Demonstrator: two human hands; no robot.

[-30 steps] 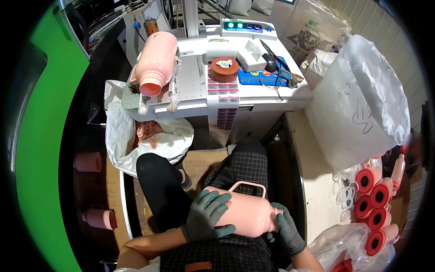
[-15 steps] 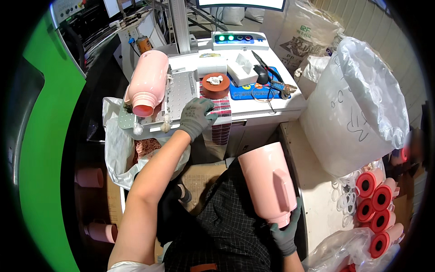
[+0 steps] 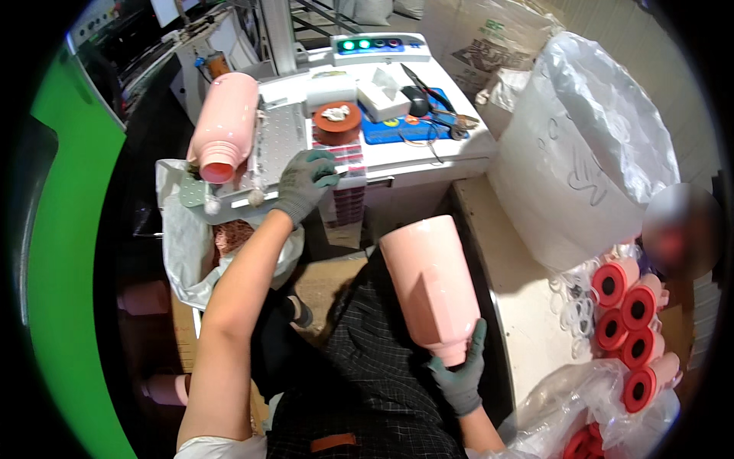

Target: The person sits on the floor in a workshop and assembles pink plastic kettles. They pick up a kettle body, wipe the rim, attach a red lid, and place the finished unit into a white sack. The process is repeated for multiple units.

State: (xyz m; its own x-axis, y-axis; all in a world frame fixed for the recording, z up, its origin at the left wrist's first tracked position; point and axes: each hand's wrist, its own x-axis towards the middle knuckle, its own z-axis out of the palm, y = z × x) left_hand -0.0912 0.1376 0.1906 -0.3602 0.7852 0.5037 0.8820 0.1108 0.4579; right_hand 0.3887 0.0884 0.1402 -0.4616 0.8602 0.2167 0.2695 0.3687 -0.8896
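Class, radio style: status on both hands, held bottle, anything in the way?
Right hand gripping pink bottle by neck, base pointing away. Left hand at label strip, contact unclear. Brown roll just beyond.

Reaches out with the left hand (image 3: 307, 183) to the label strip (image 3: 348, 203) at the front of the surface (image 3: 459, 149), no longer laying it on the side of the pink bottle (image 3: 424, 268); holds that in the right hand (image 3: 462, 376) alone, wide end forward, rather than sideways across the lap (image 3: 363, 352).
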